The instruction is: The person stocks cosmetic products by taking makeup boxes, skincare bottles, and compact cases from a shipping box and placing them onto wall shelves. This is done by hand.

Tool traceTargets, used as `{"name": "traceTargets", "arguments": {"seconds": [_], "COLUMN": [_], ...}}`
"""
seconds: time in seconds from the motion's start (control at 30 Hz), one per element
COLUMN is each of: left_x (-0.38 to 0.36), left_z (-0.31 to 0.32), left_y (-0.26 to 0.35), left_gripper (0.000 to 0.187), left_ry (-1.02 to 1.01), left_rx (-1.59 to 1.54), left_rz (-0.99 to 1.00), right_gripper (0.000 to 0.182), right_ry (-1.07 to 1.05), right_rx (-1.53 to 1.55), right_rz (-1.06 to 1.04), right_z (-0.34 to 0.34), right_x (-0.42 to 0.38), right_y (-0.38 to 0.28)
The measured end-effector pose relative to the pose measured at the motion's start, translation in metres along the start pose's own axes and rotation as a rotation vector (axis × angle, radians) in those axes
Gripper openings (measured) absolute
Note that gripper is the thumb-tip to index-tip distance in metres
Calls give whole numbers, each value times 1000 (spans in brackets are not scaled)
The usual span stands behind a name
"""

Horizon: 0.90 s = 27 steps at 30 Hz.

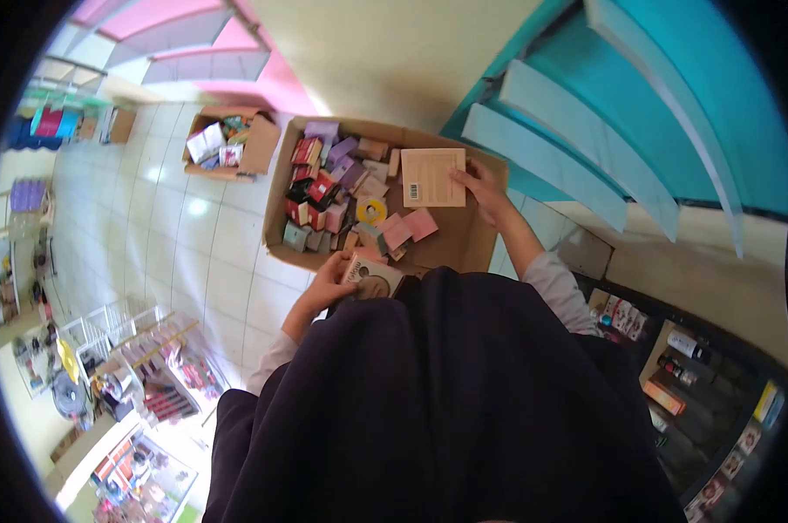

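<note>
Head view, nearest first: dark cloth (429, 375) covers the person's front, close to the near edge of a large open carton (451, 244) on the tiled floor (207, 261). By that edge, left of its middle, the left hand (331, 283) is partly closed, gripping the left end of a pale box (379, 277) with dark lettering and a round picture on its face. The box is tilted, its lower side partly hidden by the cloth.

Inside the carton, pink boxes (410, 228) lie near the middle, with a yellow round item (371, 211) just to their left. Red boxes (307, 152) are heaped along the left edge, and purple boxes (346, 161) lie toward the far left corner. Bare cardboard shows at the near right corner.

Over the far right part of the carton, the right hand (485, 192) pinches a flat tan box (433, 178) by its right edge, thumb across the printed face; the other fingers are mostly hidden behind it. Its barcode sits at the lower left.

Beyond the far left corner stands a smaller carton (259, 146) filled with mixed packets (207, 142). Pale shelves (542, 152) project from a teal wall (629, 96) on the right, and pink shelving (281, 74) stands at the far left.
</note>
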<state>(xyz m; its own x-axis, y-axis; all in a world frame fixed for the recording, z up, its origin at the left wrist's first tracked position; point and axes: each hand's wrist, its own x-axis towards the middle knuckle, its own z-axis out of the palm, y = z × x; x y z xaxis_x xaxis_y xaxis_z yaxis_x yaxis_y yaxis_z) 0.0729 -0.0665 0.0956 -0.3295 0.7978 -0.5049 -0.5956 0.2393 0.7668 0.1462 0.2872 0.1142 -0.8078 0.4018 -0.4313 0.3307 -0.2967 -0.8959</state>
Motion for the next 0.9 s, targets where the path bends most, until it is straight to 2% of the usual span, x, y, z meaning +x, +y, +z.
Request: {"name": "traceTargets", "arguments": {"seconds": [0.1,0.13,0.23,0.33,0.43,0.47,0.5,0.57,0.6,0.67,0.77,0.9], "left_x": [6,8,14,27,35,35,34,29,37,50,65,84], "left_z": [7,10,32,31,36,40,49,67,59,55,100,158], "left_y": [40,45,59,26,14,13,14,13,3,-19,-40,-42], "left_gripper": [40,40,43,51,55,57,56,54,53,52,51,51], "left_ry": [-85,-130,-276,-413,-453,-446,-392,-280,-201,-82,-109,-159], "left_rx": [-56,-61,9,5,64,99,121,157,206,264,292,329], "left_rz": [-73,-113,-308,-373,-327,-295,-200,0,-125,-322,-263,-147], "right_gripper": [39,38,42,44,46,47,47,43,39,41,42,42], "right_ry": [35,20,48,136,164,185,204,110,98,-1,-66,-26], "right_rx": [480,550,691,624,348,243,136,37,-213,-531,-688,-684], "right_rz": [69,72,46,-21,-117,-56,4,-38,228,333,486,515], "right_z": [-7,-14,-42,-63,-102,-114,-124,-140,-154,-165,-190,-229], "right_x": [-62,-79,-115,-156,-196,-210,-223,-248,-255,-272,-303,-328], "right_y": [-51,-62,-75,-93,-73,-63,-51,-12,14,67,106,122]}}
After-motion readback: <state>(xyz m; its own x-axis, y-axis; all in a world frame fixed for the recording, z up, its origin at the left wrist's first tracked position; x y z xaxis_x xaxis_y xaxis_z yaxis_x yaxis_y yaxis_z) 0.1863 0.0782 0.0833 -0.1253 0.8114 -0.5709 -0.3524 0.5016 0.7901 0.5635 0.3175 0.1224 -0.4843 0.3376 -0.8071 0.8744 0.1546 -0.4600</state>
